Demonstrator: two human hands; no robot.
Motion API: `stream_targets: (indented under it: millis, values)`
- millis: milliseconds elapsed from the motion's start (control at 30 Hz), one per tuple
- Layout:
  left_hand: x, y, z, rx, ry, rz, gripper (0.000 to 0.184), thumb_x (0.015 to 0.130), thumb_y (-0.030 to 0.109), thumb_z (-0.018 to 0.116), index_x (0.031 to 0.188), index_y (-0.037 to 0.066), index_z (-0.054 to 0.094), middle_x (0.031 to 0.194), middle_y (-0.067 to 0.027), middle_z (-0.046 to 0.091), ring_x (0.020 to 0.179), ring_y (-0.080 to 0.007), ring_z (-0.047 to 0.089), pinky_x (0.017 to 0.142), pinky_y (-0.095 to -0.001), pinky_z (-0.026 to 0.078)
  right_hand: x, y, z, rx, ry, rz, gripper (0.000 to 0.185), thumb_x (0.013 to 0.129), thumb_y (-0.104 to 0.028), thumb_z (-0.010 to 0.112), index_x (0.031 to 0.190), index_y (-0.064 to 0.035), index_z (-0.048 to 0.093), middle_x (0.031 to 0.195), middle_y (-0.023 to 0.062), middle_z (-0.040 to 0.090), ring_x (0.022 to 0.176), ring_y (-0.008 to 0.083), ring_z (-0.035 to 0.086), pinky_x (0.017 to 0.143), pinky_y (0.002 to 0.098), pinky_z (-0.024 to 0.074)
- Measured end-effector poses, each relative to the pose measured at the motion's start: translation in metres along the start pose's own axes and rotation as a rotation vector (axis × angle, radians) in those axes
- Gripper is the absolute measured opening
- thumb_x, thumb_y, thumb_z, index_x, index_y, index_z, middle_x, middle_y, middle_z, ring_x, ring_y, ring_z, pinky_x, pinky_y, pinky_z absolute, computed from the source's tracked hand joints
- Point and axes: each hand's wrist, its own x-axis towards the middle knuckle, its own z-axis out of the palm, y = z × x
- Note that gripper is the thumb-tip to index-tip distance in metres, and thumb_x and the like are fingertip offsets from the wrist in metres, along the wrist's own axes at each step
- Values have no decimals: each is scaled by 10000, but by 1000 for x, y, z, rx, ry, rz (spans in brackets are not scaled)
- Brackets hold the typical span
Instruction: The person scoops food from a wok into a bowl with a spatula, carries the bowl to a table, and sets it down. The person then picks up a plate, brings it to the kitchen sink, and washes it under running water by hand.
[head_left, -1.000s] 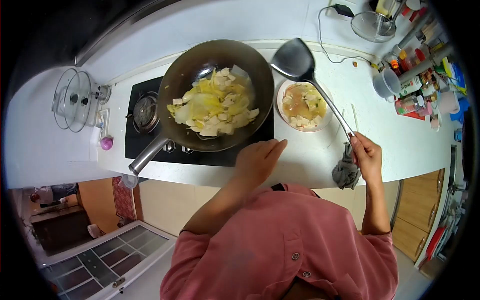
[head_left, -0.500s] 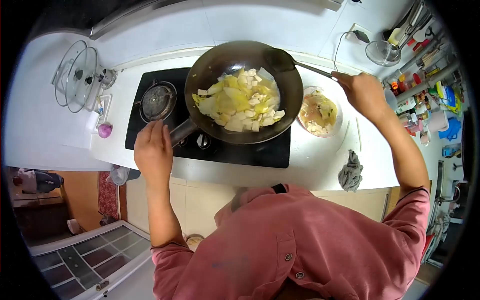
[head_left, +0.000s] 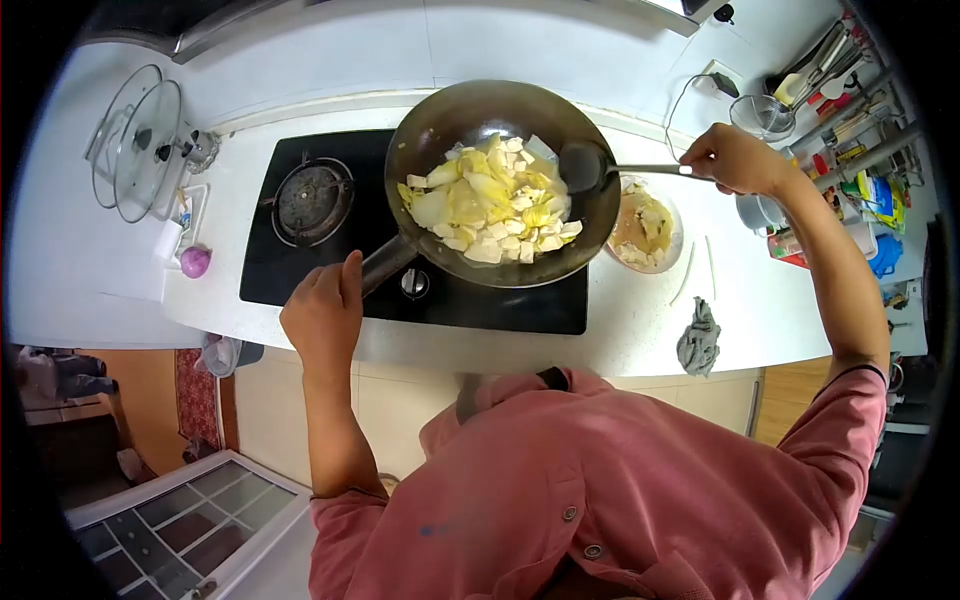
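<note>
A dark wok (head_left: 440, 118) sits on the stove, holding pale tofu cubes (head_left: 487, 249) and yellow-green cabbage leaves (head_left: 484, 190) in some liquid. My left hand (head_left: 325, 308) is closed around the end of the wok's handle (head_left: 388, 262). My right hand (head_left: 735, 160) grips the long handle of a wok spatula (head_left: 584, 167), whose dark head is inside the wok by its right wall, beside the food. Right of the wok stands a plate (head_left: 672, 250) with bits of food and liquid in it.
A free burner (head_left: 313, 202) lies left of the wok on the black hob (head_left: 480, 312). A grey cloth (head_left: 699, 338) rests near the counter's front edge. Glass lids (head_left: 147, 150) and a purple onion (head_left: 195, 262) are at the left. A strainer (head_left: 762, 117) hangs at the right.
The spatula's head has come down from the wok's upper right rim toward the food, its handle now nearly level. My right hand has shifted right. My left hand stays on the wok handle.
</note>
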Motion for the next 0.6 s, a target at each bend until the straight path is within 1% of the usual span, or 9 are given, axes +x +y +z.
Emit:
stream_targets:
  millis: [100,133,167,233,300,367,433,500,600]
  values:
    - [0,1,1,-2,17,0,377,918,316,673,616,98,614,563,-26,552,453,-240,537,404,-345,370,-4,-9,-2,211,-249,163,241,870,-121,613,1087,-69,703,527,-9,508,372,46,363,326,230,260]
    - [0,1,1,-2,22,1,383,919,317,672,610,99,608,561,-26,550,453,-238,537,403,-345,369,3,1,6,307,-301,167,239,870,-130,618,1087,-88,707,534,-21,510,367,30,347,313,209,207]
    - [-1,1,1,20,23,5,390,919,318,671,604,99,600,560,-26,549,451,-238,535,403,-346,368,3,0,11,397,-353,221,230,883,-114,624,1096,-84,704,539,-19,504,375,23,340,316,196,200]
    - [0,3,3,61,31,9,405,920,320,669,591,100,584,558,-25,546,449,-237,532,402,-346,367,19,18,41,571,-434,178,204,904,-114,637,1094,-77,703,554,-14,508,384,14,313,321,186,187]
    - [0,4,4,79,24,-2,411,921,323,668,586,103,576,557,-25,545,451,-238,533,403,-348,368,29,18,73,680,-463,163,259,923,-97,642,1178,-78,684,633,-13,533,428,24,323,324,199,183]
    - [-1,4,4,90,29,-10,415,922,325,665,583,105,571,557,-24,545,453,-239,535,403,-348,368,28,2,99,851,-504,150,258,946,-137,639,1191,-63,665,621,-13,514,434,24,314,326,196,177]
    - [-1,5,5,85,48,-6,417,924,326,663,582,106,568,556,-24,546,456,-240,537,403,-348,368,23,-21,114,838,-463,210,211,975,-216,614,1102,-55,663,574,-39,446,393,20,285,323,190,173]
    - [-1,5,5,103,41,-2,418,925,326,661,583,107,567,557,-26,547,461,-242,542,404,-346,371,26,-25,132,920,-509,179,222,944,-265,653,1028,-61,672,561,-39,462,389,22,300,326,203,201]
    - [-1,5,4,128,29,0,421,927,327,659,583,103,566,556,-30,548,463,-244,546,405,-346,374,16,-36,144,992,-418,153,228,953,-279,647,960,-52,670,558,-30,473,386,30,314,331,209,212]
